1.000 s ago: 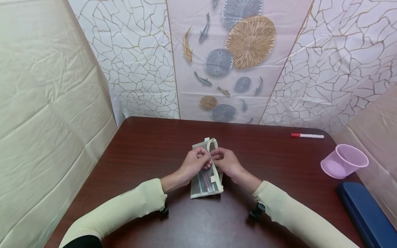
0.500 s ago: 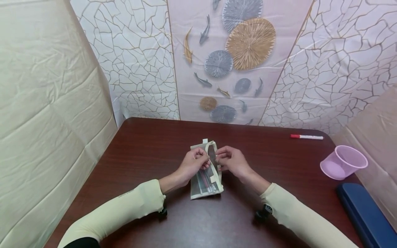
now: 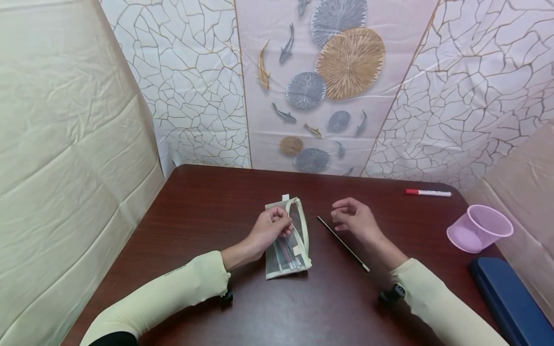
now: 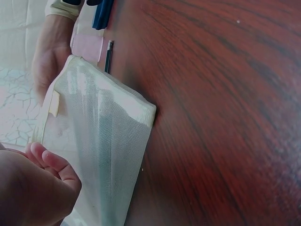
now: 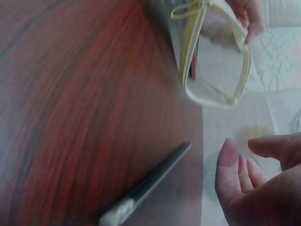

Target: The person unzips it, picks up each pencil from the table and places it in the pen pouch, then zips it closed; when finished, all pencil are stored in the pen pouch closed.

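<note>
My left hand (image 3: 269, 228) pinches the cream-edged opening of a see-through mesh pencil pouch (image 3: 275, 254) in the middle of the table. Its mouth gapes towards the right, as the zipper edge (image 5: 245, 70) shows in the right wrist view. Slim pens or pencils (image 3: 285, 252), some pinkish, show through the mesh. A dark pencil (image 3: 344, 244) with a pale end lies slantwise on the table, right of the pouch. Just beyond it hovers my right hand (image 3: 356, 221), fingers loosely bent, holding nothing; in its wrist view thumb and fingertips stand apart.
A red-capped white marker (image 3: 428, 192) lies near the table's far right corner. In front of it stands a pink tapered cup (image 3: 465, 233). A dark blue case (image 3: 510, 298) rests along the right edge. Patterned cloth (image 3: 195, 96) hangs behind the table.
My right hand has left the pouch's opening and moved to the right. The dark pencil, unseen before, now shows on the table. My left hand has kept its hold on the pouch.
</note>
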The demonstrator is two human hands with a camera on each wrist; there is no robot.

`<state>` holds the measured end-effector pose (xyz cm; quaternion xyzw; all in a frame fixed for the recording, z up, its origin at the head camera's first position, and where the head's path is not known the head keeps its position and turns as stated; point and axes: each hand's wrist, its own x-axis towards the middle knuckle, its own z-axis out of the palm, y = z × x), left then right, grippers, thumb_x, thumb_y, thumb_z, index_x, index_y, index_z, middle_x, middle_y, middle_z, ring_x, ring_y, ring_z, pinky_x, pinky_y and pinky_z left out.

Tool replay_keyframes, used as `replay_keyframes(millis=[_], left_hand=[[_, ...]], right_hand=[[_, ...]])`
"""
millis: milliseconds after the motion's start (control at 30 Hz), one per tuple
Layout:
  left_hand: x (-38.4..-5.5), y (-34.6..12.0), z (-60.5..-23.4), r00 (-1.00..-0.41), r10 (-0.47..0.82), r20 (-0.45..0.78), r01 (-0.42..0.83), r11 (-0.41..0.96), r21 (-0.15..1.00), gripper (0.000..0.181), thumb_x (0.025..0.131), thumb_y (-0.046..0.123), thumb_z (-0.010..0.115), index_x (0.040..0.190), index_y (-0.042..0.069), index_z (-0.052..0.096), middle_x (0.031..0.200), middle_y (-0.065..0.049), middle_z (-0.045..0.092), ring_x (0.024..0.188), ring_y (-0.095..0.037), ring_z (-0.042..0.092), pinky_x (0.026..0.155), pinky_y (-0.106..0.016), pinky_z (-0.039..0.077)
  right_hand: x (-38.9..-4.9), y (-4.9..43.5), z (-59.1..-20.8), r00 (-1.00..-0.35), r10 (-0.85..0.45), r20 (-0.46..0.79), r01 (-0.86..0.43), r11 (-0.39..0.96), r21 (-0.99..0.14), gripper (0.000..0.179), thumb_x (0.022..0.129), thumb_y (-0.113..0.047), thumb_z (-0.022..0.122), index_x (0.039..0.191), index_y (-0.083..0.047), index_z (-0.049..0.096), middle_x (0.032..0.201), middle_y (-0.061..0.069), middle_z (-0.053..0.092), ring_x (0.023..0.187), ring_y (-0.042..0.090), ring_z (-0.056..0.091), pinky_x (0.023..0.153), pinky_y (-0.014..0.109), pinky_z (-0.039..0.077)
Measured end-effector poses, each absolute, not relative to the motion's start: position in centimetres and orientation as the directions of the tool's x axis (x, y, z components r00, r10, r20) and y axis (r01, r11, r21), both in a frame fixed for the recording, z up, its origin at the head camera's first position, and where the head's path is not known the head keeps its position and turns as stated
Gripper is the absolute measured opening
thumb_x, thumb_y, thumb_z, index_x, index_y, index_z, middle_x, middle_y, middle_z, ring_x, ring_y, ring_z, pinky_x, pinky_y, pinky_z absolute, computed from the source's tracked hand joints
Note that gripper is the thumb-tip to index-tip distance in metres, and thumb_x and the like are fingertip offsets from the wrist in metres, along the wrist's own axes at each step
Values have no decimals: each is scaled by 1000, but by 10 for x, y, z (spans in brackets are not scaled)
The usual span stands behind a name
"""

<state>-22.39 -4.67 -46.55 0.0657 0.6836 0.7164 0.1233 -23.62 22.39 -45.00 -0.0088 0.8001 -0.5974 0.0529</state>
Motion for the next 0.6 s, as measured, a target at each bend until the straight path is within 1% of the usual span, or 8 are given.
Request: replay_keyframes(millis=[133, 200, 300, 433, 500, 600], left_hand=[[-223, -46, -465, -961, 266, -78, -90, -33, 995, 5, 98, 4, 64, 97, 6, 59, 78, 1, 70, 70, -9, 67, 69, -23, 57], [-223, -46, -464, -960, 267, -82, -93, -29, 995, 5, 98, 4, 63, 97, 7, 59, 78, 1, 70, 70, -9, 67, 69, -23, 56], [-224, -46, -465, -959, 269, -86, -98, -28, 995, 4, 98, 5, 63, 97, 7, 59, 78, 1, 70, 71, -9, 67, 69, -23, 56], [-224, -46, -465, -958, 274, -89, -101, -30, 994, 7, 98, 5, 63, 95, 9, 59, 78, 1, 70, 71, -9, 67, 69, -23, 56], [-224, -46, -466, -958, 274, -87, -100, -32, 995, 9, 98, 5, 63, 94, 11, 58, 78, 1, 70, 71, -10, 66, 69, -23, 56], [-224, -44, -467, -959, 270, -85, -95, -25, 995, 7, 99, 5, 62, 95, 10, 58, 78, 1, 70, 71, -9, 66, 69, -23, 56]], right_hand=[[-239, 237, -453, -981, -147, -129, 62, 394, -917, 38, 102, -15, 67, 131, 8, 58, 111, 17, 72, 88, 18, 71, 76, 36, 65], [-241, 243, -455, -968, -196, -157, 51, 458, -887, 37, 102, -17, 68, 129, 7, 60, 109, 17, 73, 85, 18, 69, 73, 35, 64], [-243, 250, -459, -940, -289, -181, 4, 521, -854, 33, 99, -10, 69, 126, 7, 61, 103, 19, 73, 81, 17, 65, 68, 32, 59], [-244, 255, -464, -903, -386, -191, -54, 541, -839, 34, 93, 2, 70, 125, 9, 59, 100, 22, 68, 75, 15, 60, 61, 28, 53], [-244, 254, -465, -893, -409, -187, -80, 553, -829, 37, 91, 2, 72, 125, 9, 58, 100, 21, 66, 72, 15, 58, 58, 26, 50], [-242, 252, -464, -892, -414, -179, -114, 592, -798, 38, 90, 0, 76, 124, 5, 60, 99, 19, 65, 71, 16, 57, 57, 27, 50]])
